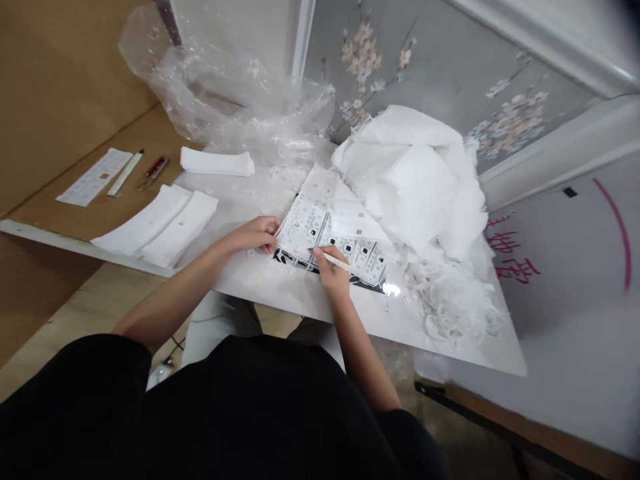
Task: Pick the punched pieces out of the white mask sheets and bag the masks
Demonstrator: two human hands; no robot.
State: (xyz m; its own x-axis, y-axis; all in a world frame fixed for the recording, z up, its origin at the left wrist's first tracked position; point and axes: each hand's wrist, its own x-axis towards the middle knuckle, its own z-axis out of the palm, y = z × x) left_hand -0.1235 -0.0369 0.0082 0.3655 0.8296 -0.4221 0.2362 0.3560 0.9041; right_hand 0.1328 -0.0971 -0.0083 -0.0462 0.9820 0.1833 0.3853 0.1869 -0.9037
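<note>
My right hand (333,272) is closed round a slim pale pen-like tool (339,262), its dark tip pointing left onto a printed white sheet (306,223). The sheet carries rows of small grey and black shapes and has cut-out slots along its near edge. At the sheet's left edge is my left hand (263,235), its fingers curled together on the margin. Under the sheet a dark patterned board (287,258) shows at the front. A loose printed strip (356,220) lies over the sheet's right part.
White sheets are heaped (420,173) behind right, with curled paper scraps (450,300) before them. Stacks of white strips (165,223) lie left, near a second pen-like tool (125,175) and a red-handled tool (156,170). Clear plastic (240,100) bunches at the back.
</note>
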